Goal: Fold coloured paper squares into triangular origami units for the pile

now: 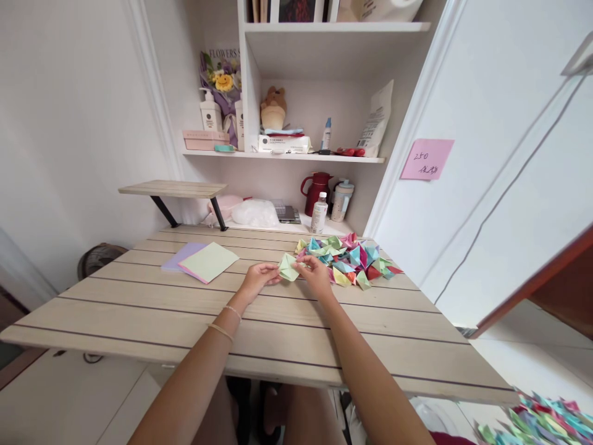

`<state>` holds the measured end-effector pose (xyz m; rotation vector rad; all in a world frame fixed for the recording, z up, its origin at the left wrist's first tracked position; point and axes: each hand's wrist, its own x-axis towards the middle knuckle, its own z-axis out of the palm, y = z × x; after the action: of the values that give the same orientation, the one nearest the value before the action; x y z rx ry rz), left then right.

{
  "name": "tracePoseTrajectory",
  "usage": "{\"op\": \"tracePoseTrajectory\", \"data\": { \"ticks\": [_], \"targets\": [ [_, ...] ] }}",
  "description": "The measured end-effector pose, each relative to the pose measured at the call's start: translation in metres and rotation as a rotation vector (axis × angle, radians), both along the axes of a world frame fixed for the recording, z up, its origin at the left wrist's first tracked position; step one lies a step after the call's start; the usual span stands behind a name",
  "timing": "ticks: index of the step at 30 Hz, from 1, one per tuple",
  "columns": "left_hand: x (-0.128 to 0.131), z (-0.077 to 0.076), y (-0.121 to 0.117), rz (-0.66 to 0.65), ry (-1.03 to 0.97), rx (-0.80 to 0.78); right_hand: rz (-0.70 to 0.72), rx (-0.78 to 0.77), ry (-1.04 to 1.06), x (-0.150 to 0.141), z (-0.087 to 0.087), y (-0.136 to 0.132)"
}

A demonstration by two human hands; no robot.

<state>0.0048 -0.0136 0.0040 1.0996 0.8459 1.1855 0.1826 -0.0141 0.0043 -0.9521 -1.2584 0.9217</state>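
Note:
Between my two hands is a small pale green folded paper (288, 268), held just above the tabletop. My left hand (257, 279) pinches its left edge with the fingertips. On the opposite side, my right hand (317, 275) grips the right edge between thumb and fingers. Creases and a pointed flap show on the paper. Just beyond my right hand lies a pile of folded paper pieces (359, 254) in many colours. To the left of my left hand rests a stack of pale green and pink paper sheets (210, 262), partly over purple sheets (178, 257).
A small raised shelf (173, 188) stands at the table's back left. Behind the pile are a clear bottle (319, 214), a red jug (317, 191) and a light tumbler (341, 201). More folded papers (542, 420) lie on the floor at right.

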Motion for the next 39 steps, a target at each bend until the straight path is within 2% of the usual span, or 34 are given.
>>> {"op": "tracePoseTrajectory", "data": {
  "ticks": [5, 9, 12, 16, 21, 29, 34, 39],
  "targets": [
    [-0.001, 0.004, 0.000, 0.051, -0.089, 0.007, 0.109, -0.035, 0.086, 0.003, 0.004, -0.002],
    [-0.003, 0.004, 0.001, 0.085, -0.128, -0.007, 0.154, -0.042, 0.005, 0.006, 0.004, -0.004],
    [-0.004, 0.004, 0.001, 0.047, -0.131, -0.026, 0.159, -0.023, -0.079, 0.007, 0.001, -0.002],
    [-0.003, 0.002, 0.001, 0.018, -0.044, -0.010, 0.122, 0.029, -0.200, 0.008, -0.005, 0.004],
    [-0.002, 0.000, 0.002, 0.033, 0.000, 0.103, 0.104, 0.051, -0.335, 0.010, -0.008, 0.006],
    [0.001, 0.001, 0.001, 0.029, 0.170, 0.297, 0.100, 0.106, -0.374, 0.010, -0.001, -0.001],
    [-0.001, 0.003, -0.003, 0.064, 0.248, 0.336, 0.107, 0.120, -0.406, 0.009, 0.005, -0.007],
    [-0.001, 0.001, -0.006, 0.032, 0.328, 0.274, 0.130, 0.050, -0.443, 0.007, 0.006, -0.008]
  ]
}}
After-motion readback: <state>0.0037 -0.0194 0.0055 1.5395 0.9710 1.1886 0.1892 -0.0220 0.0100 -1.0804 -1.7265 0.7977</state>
